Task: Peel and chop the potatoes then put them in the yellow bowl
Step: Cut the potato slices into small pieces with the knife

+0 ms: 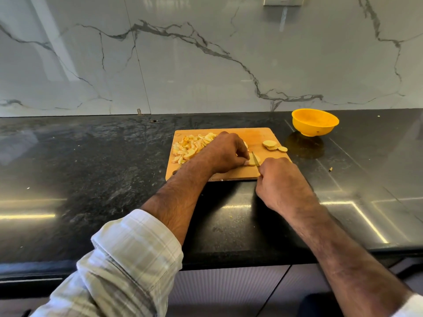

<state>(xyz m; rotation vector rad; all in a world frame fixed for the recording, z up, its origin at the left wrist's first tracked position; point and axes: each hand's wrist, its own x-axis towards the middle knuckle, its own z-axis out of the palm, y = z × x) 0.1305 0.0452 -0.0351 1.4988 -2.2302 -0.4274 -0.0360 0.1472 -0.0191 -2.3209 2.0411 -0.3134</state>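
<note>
A wooden cutting board [256, 136] lies on the black counter. My left hand [223, 153] curls over a peeled potato [253, 160] near the board's middle and holds it down; most of the potato is hidden under the fingers. My right hand [280, 179] grips a knife [255, 159] whose blade stands against the potato's cut face; its handle is hidden in the fist. Round potato slices [272, 144] lie at the board's right side. A heap of peels and cut pieces [193, 145] fills the board's left part. The yellow bowl [314, 121] stands behind and to the right, nothing seen inside.
The black stone counter [91, 168] runs to a marble wall at the back, and its front edge is close to me. A small potato scrap [330, 169] lies on the counter right of the board. Cabinet fronts sit below the edge.
</note>
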